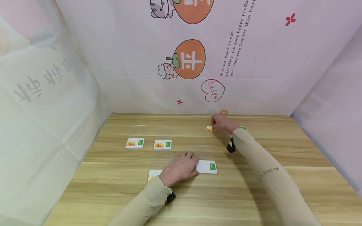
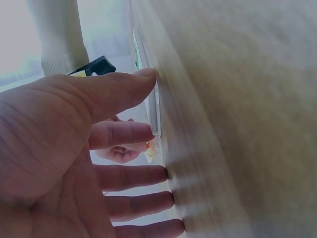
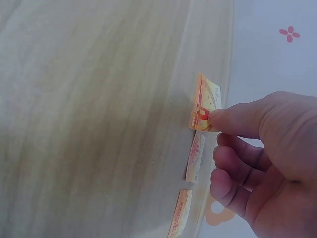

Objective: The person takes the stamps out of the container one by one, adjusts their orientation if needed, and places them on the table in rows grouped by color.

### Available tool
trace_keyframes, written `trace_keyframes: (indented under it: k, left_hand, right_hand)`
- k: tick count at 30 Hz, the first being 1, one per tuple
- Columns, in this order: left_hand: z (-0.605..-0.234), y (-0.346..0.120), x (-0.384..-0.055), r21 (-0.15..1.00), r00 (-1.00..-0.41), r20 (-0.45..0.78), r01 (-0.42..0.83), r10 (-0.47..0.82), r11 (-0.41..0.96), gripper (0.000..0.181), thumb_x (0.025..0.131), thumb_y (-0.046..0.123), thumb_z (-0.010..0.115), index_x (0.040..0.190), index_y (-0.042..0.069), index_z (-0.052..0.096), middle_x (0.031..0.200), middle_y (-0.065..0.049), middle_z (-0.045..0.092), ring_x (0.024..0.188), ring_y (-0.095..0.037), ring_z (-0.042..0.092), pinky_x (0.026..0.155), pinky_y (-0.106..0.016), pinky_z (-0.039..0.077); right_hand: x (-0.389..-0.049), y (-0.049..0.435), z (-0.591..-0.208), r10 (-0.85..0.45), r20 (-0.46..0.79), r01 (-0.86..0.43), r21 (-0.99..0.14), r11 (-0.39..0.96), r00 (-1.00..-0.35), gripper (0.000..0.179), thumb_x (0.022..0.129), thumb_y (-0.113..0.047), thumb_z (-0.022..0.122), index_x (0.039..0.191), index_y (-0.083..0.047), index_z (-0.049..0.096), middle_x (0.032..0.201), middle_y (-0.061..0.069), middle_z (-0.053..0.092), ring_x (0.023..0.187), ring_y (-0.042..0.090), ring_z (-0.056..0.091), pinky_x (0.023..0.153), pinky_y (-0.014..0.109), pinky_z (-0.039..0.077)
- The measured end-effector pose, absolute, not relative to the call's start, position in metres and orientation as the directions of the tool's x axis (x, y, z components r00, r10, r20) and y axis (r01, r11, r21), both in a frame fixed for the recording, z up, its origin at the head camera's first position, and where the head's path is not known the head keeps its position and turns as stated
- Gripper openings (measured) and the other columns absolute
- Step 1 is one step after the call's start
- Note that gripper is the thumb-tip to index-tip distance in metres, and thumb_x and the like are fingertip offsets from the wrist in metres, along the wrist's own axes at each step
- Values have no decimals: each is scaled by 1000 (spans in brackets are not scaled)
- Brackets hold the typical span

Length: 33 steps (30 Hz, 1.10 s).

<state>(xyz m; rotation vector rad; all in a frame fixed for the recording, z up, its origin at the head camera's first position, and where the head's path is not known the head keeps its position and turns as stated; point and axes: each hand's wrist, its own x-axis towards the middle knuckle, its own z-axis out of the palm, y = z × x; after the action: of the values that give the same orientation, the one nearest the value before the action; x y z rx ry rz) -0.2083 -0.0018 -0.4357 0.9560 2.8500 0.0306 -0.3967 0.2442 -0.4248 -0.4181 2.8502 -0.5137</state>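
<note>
My right hand (image 1: 222, 123) pinches a small orange-and-yellow stamp (image 3: 205, 106) with serrated edges between thumb and forefinger, above the back of the table. Two similar orange stamps (image 3: 195, 157) lie beneath it in the right wrist view. A green stamp (image 1: 244, 128) shows partly behind the right forearm. My left hand (image 1: 182, 166) rests on the table with its fingers straight. Its thumb and forefinger touch the left end of a white card (image 1: 204, 166), which bears a green stamp (image 1: 212, 166) at its right end.
Two white cards (image 1: 134, 142) (image 1: 162, 144), each with an orange and a green stamp, lie at the left. Another card (image 1: 153, 175) is partly hidden under the left wrist. Several clear plastic pieces (image 1: 161, 159) lie behind the cards. A printed cloth (image 1: 141, 94) borders the table's back.
</note>
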Motion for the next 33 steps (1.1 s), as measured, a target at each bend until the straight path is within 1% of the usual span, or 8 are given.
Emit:
trace_keyframes:
  k: [6, 11, 14, 20, 26, 33]
  left_hand:
    - [-437, -1, -209, 47, -793, -120, 596, 597, 802, 50, 92, 48, 63, 131, 16, 58, 135, -8, 56, 127, -26, 52, 99, -42, 49]
    - [-438, -1, -209, 50, -791, -123, 598, 599, 800, 51, 92, 48, 63, 132, 16, 58, 136, -9, 56, 127, -26, 52, 99, -41, 49]
    - [-437, -1, -208, 58, -790, -119, 600, 602, 798, 50, 92, 47, 64, 131, 15, 58, 135, -10, 56, 126, -27, 52, 98, -41, 49]
    - [-436, -1, -208, 64, -793, -111, 596, 599, 801, 49, 92, 46, 65, 130, 15, 59, 135, -11, 56, 125, -28, 53, 95, -44, 51]
    - [-439, -1, -208, 59, -794, -110, 595, 598, 801, 50, 92, 47, 64, 130, 15, 59, 135, -10, 56, 124, -27, 53, 93, -44, 52]
    - [-438, -1, -210, 53, -793, -125, 595, 597, 802, 48, 93, 47, 64, 130, 16, 59, 136, -9, 56, 127, -27, 52, 97, -42, 50]
  right_hand:
    - [-403, 238, -424, -329, -125, -279, -305, 911, -936, 5, 89, -7, 62, 85, -4, 62, 82, 7, 60, 74, 20, 51, 65, 30, 41]
    - [-405, 233, -422, -333, -114, -295, -263, 919, -936, 6, 88, -7, 64, 83, -5, 63, 84, 8, 62, 74, 20, 52, 66, 31, 42]
    - [-407, 233, -423, -324, -123, -283, -264, 922, -938, 5, 88, -6, 63, 84, -4, 63, 83, 7, 61, 73, 19, 52, 64, 29, 41]
    - [-407, 233, -421, -299, -149, -244, -304, 921, -943, 5, 89, -5, 60, 88, -1, 64, 81, 6, 59, 70, 18, 52, 60, 28, 40]
    - [-409, 232, -425, -307, -136, -255, -306, 917, -942, 5, 90, -7, 62, 87, -3, 63, 80, 6, 58, 70, 18, 51, 61, 28, 39]
    - [-414, 234, -430, -310, -145, -255, -309, 916, -940, 4, 89, -7, 62, 86, -5, 61, 81, 6, 59, 69, 18, 51, 60, 27, 39]
